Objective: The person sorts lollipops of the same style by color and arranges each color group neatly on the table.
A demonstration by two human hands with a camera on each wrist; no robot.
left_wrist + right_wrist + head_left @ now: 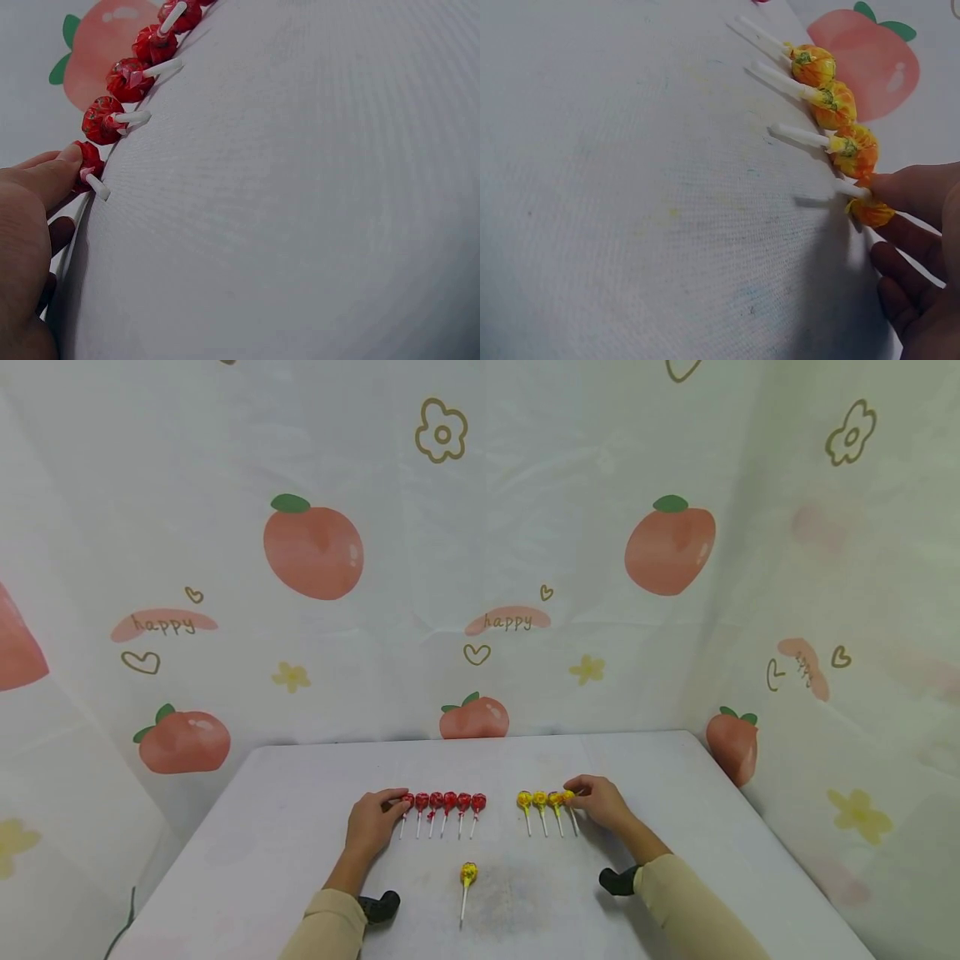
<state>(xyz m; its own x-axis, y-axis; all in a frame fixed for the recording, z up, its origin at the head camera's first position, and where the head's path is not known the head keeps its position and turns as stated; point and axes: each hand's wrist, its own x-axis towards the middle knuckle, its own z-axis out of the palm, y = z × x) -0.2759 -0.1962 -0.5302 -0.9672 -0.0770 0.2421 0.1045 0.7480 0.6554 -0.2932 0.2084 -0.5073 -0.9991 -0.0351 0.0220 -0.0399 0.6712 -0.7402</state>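
Observation:
Several red lollipops (pixel 450 802) lie side by side in a row, sticks toward me. My left hand (pixel 372 823) pinches the head of the leftmost red lollipop (pixel 90 166) between thumb and fingers. To the right is a row of several yellow lollipops (pixel 540 799), lying the same way. My right hand (pixel 602 802) pinches the wrapped head of the rightmost yellow lollipop (pixel 871 213); its white stick points away from the palm in the right wrist view. One more yellow lollipop (pixel 468 872) lies alone, closer to me, between my forearms.
The white-covered table (pixel 300 793) meets a printed cloth backdrop (pixel 480 527) at its far edge, and cloth also hangs at the sides. Black wrist-worn devices (pixel 380 907) sit on both wrists. A gap separates the red row from the yellow row.

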